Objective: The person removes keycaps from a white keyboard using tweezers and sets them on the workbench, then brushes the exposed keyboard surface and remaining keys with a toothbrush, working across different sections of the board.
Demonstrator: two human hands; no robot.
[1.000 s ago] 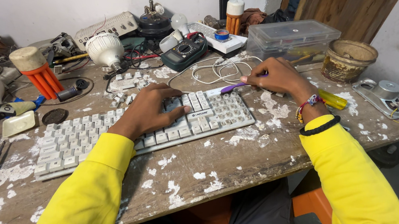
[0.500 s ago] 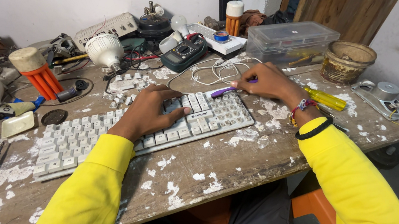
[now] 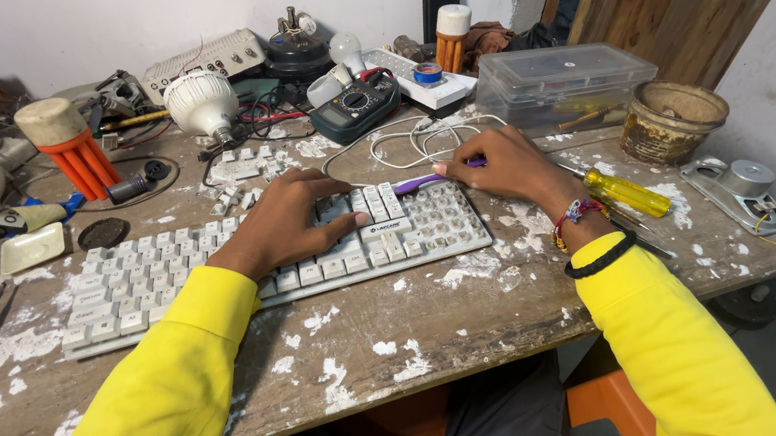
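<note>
A white computer keyboard [image 3: 152,267] lies slanted across a worn wooden table [image 3: 454,327]. My left hand [image 3: 293,221] rests flat on the keyboard's middle, holding it down where some keycaps are off. My right hand [image 3: 505,164] is shut on a thin purple tool [image 3: 418,182], whose tip touches the keyboard's upper right edge. Several loose white keycaps [image 3: 249,170] lie just behind the keyboard.
A yellow-handled screwdriver [image 3: 626,191] lies right of my right hand. Behind are a white cable [image 3: 409,136], a multimeter [image 3: 355,104], a clear plastic box [image 3: 566,82], a rusty bowl [image 3: 672,121], a bulb [image 3: 201,104] and an orange-legged stool-shaped part [image 3: 68,146]. Clutter fills the left edge.
My right hand has drawn back left toward the keyboard's upper right corner, bringing the purple tool's tip onto the keyboard edge. My left hand stays pressed on the keyboard.
</note>
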